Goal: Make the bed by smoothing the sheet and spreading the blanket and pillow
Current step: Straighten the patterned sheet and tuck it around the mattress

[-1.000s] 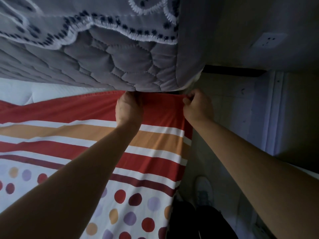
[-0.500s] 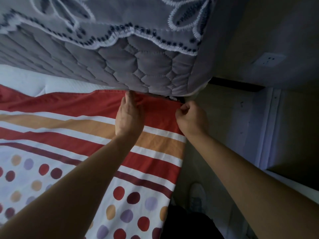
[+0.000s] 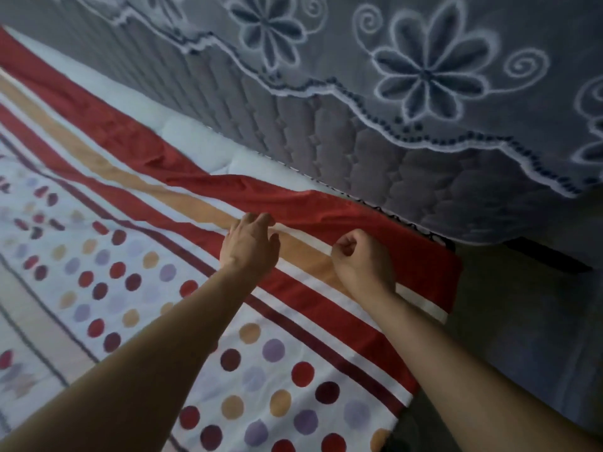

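Sheet [image 3: 202,321], red edge rumpled, meets the grey quilted cover [image 3: 424,132] at one o'clock. Left hand [image 3: 249,247] rests loose-fingered on it; right hand [image 3: 362,261] fisted, whether pinching fabric unclear.

Sheet spread over the mattress, its far band still rumpled.

The sheet [image 3: 293,370] is white with red, maroon, orange and lilac dots, then maroon, red, white and orange stripes, ending in a broad red band. It lies mostly flat on the mattress [image 3: 202,148]. The red band is creased and folded along the far edge, leaving a strip of white mattress bare there. At the far right corner it reaches the grey quilting [image 3: 408,177] and drops over the right edge.
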Tool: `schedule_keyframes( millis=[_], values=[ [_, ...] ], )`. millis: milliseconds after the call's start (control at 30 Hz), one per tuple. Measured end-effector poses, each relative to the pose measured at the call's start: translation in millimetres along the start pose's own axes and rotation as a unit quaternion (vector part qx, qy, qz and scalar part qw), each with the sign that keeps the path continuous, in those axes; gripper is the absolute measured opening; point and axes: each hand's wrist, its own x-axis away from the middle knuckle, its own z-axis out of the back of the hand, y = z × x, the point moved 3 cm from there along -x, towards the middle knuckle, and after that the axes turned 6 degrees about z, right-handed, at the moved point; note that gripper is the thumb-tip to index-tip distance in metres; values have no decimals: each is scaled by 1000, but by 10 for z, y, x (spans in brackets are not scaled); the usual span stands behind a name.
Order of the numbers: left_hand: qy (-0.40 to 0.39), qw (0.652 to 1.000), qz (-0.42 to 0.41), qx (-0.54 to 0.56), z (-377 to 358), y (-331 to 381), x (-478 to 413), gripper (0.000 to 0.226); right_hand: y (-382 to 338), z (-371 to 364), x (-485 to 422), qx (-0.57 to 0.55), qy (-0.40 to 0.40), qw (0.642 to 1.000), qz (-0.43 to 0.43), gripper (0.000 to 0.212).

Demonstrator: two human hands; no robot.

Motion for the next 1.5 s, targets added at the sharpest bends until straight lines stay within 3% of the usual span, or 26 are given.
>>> schedule_keyframes(
  millis=[233, 433, 800, 1167, 1500],
  values=[
    [64, 996, 51, 39, 810, -856, -111, 28, -913, -514, -36, 7, -45, 997, 60, 11],
    [100, 991, 76, 51, 1394, -1448, -183, 27, -1739, -939, -89, 7, -64, 992, 107, 3],
    [120, 984, 103, 80, 1531, -1818, -606, 27, -2466, -1534, -507, 19, -87, 985, 147, 10],
    [119, 990, 73, -8, 1465, -1913, -1641, 20, -2664, -2008, -1317, 15, -102, 988, 119, 16],
    [88, 993, 48, -61, 1082, -2140, -2442, 20, -2275, -2330, -1888, 116, -81, 980, 143, 11]
  ],
)
